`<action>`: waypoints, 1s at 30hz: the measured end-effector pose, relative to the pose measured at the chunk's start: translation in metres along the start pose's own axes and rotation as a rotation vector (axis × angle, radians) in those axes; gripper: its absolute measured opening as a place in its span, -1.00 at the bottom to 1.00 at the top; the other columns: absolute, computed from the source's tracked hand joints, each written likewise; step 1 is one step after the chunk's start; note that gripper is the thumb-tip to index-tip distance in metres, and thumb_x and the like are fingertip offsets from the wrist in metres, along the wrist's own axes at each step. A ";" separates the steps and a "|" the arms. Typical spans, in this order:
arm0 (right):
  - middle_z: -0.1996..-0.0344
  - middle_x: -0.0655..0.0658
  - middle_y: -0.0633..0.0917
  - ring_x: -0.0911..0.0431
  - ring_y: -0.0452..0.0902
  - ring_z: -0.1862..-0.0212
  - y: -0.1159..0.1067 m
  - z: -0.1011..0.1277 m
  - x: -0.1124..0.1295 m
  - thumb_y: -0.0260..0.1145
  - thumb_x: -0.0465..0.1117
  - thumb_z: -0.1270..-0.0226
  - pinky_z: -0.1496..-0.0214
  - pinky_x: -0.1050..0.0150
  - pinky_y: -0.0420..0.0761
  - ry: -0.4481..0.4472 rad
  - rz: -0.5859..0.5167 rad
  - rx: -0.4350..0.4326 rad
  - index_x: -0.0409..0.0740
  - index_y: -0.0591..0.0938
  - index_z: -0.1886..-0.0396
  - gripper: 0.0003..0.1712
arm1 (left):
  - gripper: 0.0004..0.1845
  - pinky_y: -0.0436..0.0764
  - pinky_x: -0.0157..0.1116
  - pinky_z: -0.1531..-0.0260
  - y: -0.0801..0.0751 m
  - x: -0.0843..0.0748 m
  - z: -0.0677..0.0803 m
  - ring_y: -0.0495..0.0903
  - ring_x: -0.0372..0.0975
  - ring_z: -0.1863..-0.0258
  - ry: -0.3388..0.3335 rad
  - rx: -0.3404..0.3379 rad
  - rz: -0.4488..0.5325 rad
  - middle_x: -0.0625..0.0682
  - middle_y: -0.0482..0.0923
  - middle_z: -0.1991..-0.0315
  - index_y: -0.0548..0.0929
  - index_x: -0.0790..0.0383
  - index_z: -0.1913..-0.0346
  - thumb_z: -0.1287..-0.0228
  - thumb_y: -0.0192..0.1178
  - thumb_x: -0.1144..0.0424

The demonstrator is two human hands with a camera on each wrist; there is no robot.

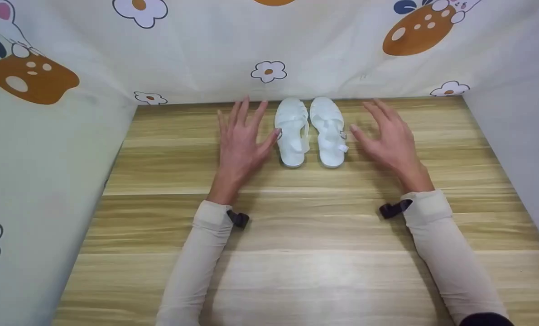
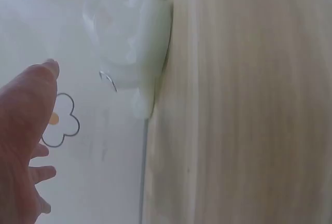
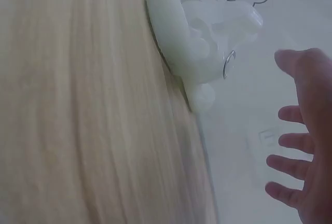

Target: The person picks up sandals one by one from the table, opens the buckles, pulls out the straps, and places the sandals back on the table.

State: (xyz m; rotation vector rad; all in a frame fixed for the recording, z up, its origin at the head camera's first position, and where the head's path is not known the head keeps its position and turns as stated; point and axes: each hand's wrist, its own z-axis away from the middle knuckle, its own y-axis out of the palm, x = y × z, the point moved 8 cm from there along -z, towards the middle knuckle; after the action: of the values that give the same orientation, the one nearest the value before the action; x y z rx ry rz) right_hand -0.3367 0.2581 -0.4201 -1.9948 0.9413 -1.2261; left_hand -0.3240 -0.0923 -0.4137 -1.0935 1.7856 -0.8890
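Note:
Two white jelly sandals stand side by side on the wooden surface, toes toward the back wall. Beside the left sandal (image 1: pixel 291 113) is my left hand (image 1: pixel 241 142), its fingers spread and its thumb tip overlapping the sandal's outer edge in the head view. My right hand (image 1: pixel 391 140) hovers to the right of the right sandal (image 1: pixel 327 111), fingers extended and apart from it. Each wrist view shows the nearer sandal with a small metal buckle, the left one (image 2: pixel 153 37) and the right one (image 3: pixel 174 32). Neither hand holds anything.
A pale cloth wall (image 1: pixel 206 54) with flowers and orange fruit prints rises behind the sandals. More pale walls bound the left (image 1: pixel 38 181) and right (image 1: pixel 514 113) sides. Wood-grain flooring (image 1: pixel 315 226) spreads between the forearms. Dark straps circle both wrists.

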 end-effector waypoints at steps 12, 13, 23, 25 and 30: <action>-0.46 -0.26 0.58 -0.25 0.58 -0.35 0.011 0.007 0.009 0.36 0.00 -0.57 -0.29 -0.28 0.68 0.015 -0.200 0.139 -0.13 0.54 -0.52 -0.36 | -0.31 0.45 0.02 -0.58 0.002 -0.041 0.006 0.34 0.00 -0.64 0.074 0.053 0.274 0.08 0.21 -0.72 0.32 -0.17 -0.68 -0.60 0.24 -0.04; -0.45 -0.29 0.59 -0.26 0.59 -0.34 0.012 0.007 0.009 0.36 -0.04 -0.57 -0.27 -0.28 0.69 0.018 -0.218 0.144 -0.15 0.55 -0.51 -0.38 | -0.31 0.48 0.01 -0.56 0.004 -0.045 0.007 0.35 -0.01 -0.64 0.083 0.062 0.288 0.08 0.22 -0.72 0.32 -0.17 -0.68 -0.59 0.24 -0.01; -0.40 -0.28 0.62 -0.16 0.64 -0.32 0.020 0.015 0.016 0.34 -0.13 -0.61 -0.27 -0.16 0.74 0.054 -0.373 0.220 -0.19 0.59 -0.46 -0.47 | -0.44 0.50 -0.08 -0.55 0.014 -0.078 0.011 0.45 -0.02 -0.57 0.191 0.083 0.362 0.11 0.41 -0.60 0.49 0.03 -0.56 -0.59 0.25 0.12; -0.40 -0.30 0.62 -0.14 0.66 -0.30 0.022 0.015 0.019 0.34 -0.10 -0.62 -0.25 -0.05 0.76 0.054 -0.396 0.237 -0.22 0.59 -0.46 -0.46 | -0.48 0.50 -0.12 -0.55 0.016 -0.085 0.011 0.49 -0.03 -0.53 0.219 0.083 0.373 0.11 0.48 -0.54 0.53 0.09 -0.51 -0.57 0.26 0.15; -0.41 -0.34 0.58 -0.14 0.69 -0.26 0.031 0.015 0.020 0.35 -0.10 -0.62 -0.18 0.34 0.75 0.062 -0.454 0.265 -0.30 0.56 -0.46 -0.43 | -0.58 0.55 -0.18 -0.49 0.024 -0.102 0.008 0.60 -0.07 -0.42 0.247 0.118 0.392 0.11 0.64 -0.37 0.63 0.18 -0.38 -0.56 0.30 0.21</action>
State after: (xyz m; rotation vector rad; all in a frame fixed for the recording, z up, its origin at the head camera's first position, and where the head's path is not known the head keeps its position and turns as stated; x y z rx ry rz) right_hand -0.3243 0.2264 -0.4403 -2.0198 0.3294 -1.5691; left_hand -0.2971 0.0090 -0.4089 -0.5464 2.0286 -0.8990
